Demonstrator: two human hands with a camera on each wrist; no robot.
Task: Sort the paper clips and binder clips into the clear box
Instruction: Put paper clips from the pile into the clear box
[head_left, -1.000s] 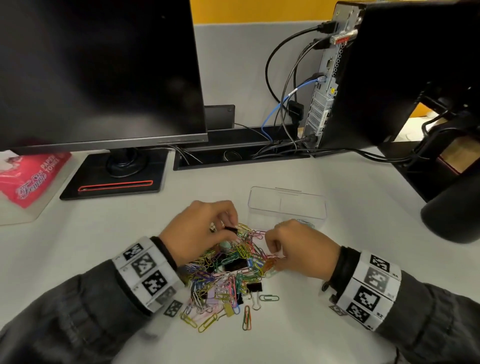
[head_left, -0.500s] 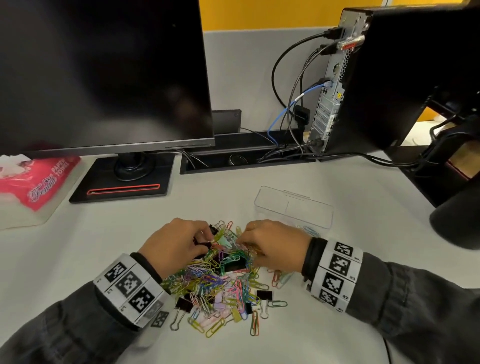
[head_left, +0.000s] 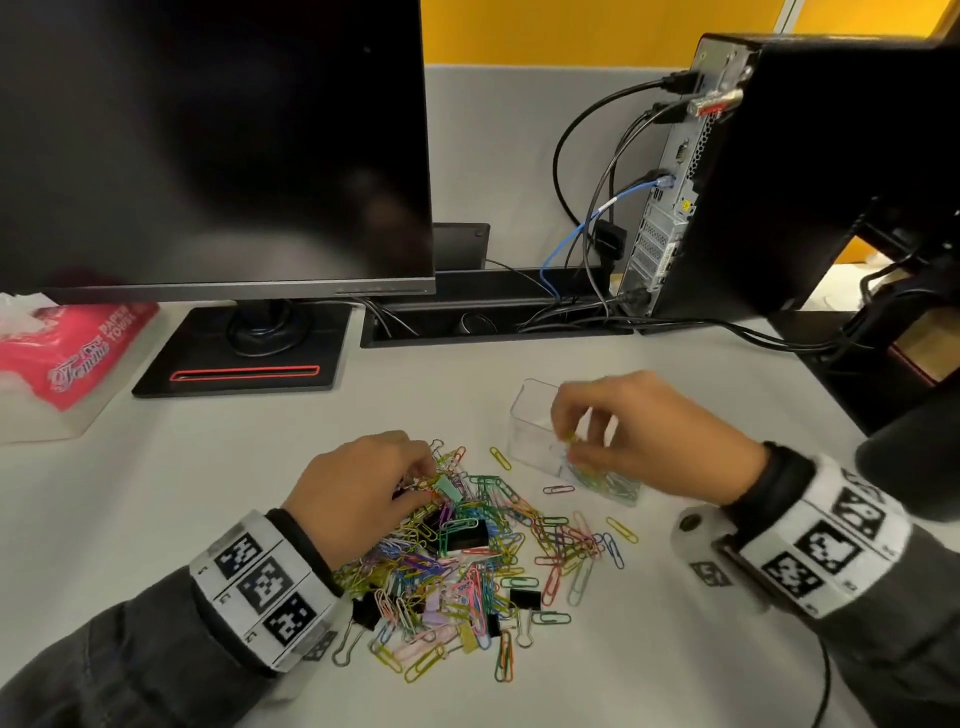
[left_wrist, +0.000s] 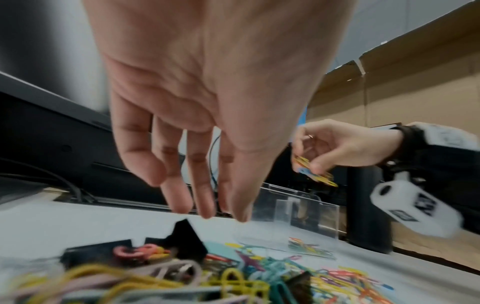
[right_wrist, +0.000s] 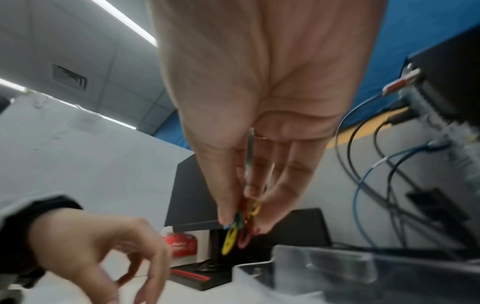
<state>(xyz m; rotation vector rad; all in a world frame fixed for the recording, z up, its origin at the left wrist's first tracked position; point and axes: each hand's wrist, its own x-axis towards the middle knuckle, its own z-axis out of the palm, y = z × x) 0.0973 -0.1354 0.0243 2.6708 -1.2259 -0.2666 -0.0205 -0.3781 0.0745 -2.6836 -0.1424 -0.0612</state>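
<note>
A pile of coloured paper clips (head_left: 467, 551) mixed with black binder clips (head_left: 467, 534) lies on the white desk. The clear box (head_left: 535, 431) stands just behind and right of it, with several paper clips (head_left: 608, 480) in its near compartment. My right hand (head_left: 571, 447) hovers over the box and pinches a small bunch of coloured paper clips (right_wrist: 241, 226) between thumb and fingers, also seen in the left wrist view (left_wrist: 311, 170). My left hand (head_left: 415, 467) reaches down onto the pile's far edge, fingers (left_wrist: 205, 201) straight and pointing down just above the clips, holding nothing.
A monitor on a black stand (head_left: 244, 358) fills the back left, with a red tissue pack (head_left: 67, 348) beside it. A desktop computer (head_left: 727, 182) with cables stands at the back right. A black chair arm (head_left: 919, 457) is at the right edge.
My right hand has lifted out of the pile with a bunch of paper clips and moved right, over the clear box. The left hand stays at the pile.
</note>
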